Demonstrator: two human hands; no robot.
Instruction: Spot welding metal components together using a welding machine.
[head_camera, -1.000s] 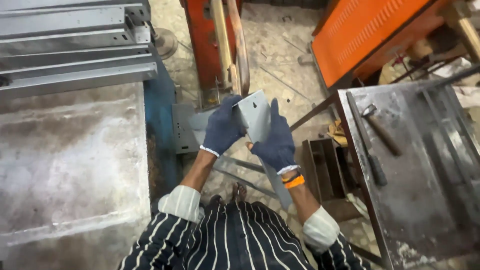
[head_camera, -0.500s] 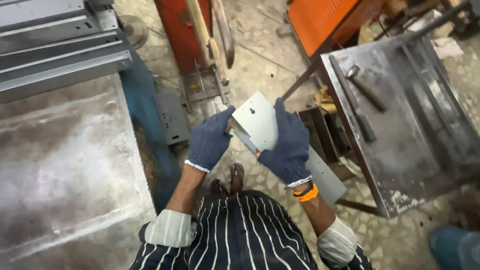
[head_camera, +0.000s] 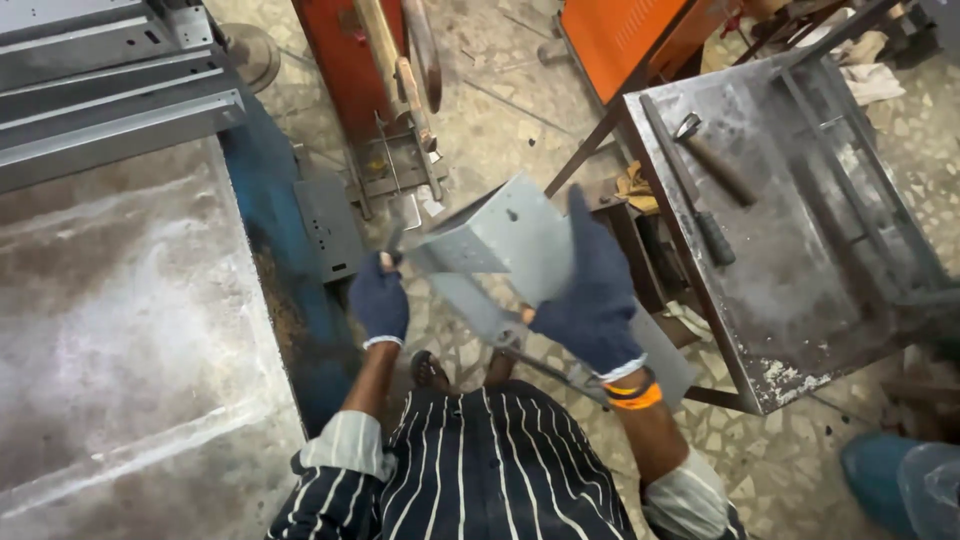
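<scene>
Sheet-metal bracket (head_camera: 500, 240), grey, folded, with small punched holes; held in the air above the speckled floor (head_camera: 500, 90), in front of the person's striped shirt (head_camera: 480, 470), between the steel workbench (head_camera: 120, 300) and the metal table (head_camera: 790, 270).

Head view, item by item:
- Left hand (head_camera: 380, 300), dark knit glove, closed around the bracket's lower left corner.
- Right hand (head_camera: 590, 295), dark knit glove, orange band at the wrist; palm and fingers spread flat against the bracket's right face, thumb below its edge.
- Long grey metal strip (head_camera: 650, 350), running under the bracket down to the right, partly hidden by the right hand.
- Steel workbench, left: scuffed bare top, blue side panel; stacked grey metal channels (head_camera: 110, 80) at its far end.
- Metal table, right: stained top, bearing a hammer (head_camera: 710, 160) and a dark-handled tool (head_camera: 700, 220) lying near each other.
- Red machine (head_camera: 360, 60), upper centre, standing on the floor.
- Orange cabinet (head_camera: 620, 30), upper right.
- Blue shoe (head_camera: 900, 480), lower right corner, another person's.
</scene>
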